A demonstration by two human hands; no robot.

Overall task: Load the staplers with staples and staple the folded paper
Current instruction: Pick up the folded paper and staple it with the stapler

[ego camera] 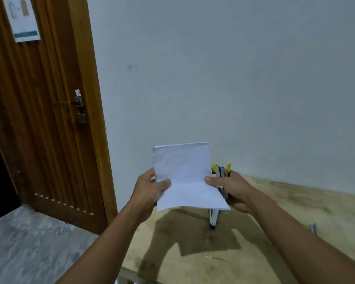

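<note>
A folded white paper (184, 175) is held up in the air over the wooden table (275, 232). My left hand (150, 191) pinches its left edge with the thumb on top. My right hand (232, 191) holds the paper's right edge with the thumb and also grips a metal stapler with yellow parts (221, 175), which stands upright behind the paper. A second metal stapler (213, 219) lies on the table below the paper, partly hidden by it.
A wooden door (45, 119) with a metal handle (70, 103) stands at the left, beside a pale wall (234, 78). A grey floor (29, 242) lies left of the table. A small metal object (313, 228) sits at the table's right.
</note>
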